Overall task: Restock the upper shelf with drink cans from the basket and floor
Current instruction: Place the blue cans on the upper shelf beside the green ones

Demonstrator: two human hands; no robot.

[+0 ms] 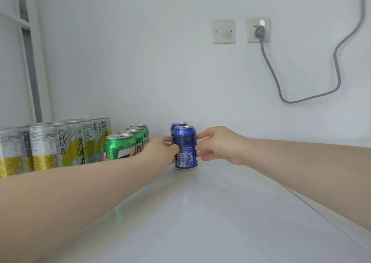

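A blue drink can [185,148] stands upright on the white shelf top [200,212], with a second blue can [177,126] right behind it. My left hand [160,152] wraps its fingers around the front blue can's left side. My right hand [218,145] touches the can's right side with thumb and fingertips, fingers spread. A row of green cans [120,147] stands just left of my left hand. Further left are tall silver-and-yellow tea cans [46,146] in rows. Neither basket nor floor shows here.
The white wall lies close behind the cans. A blank plate [223,31] and a socket [258,29] with a grey plug and hanging cable [333,62] sit on the wall at upper right. The shelf's right edge [313,208] runs diagonally under my right forearm.
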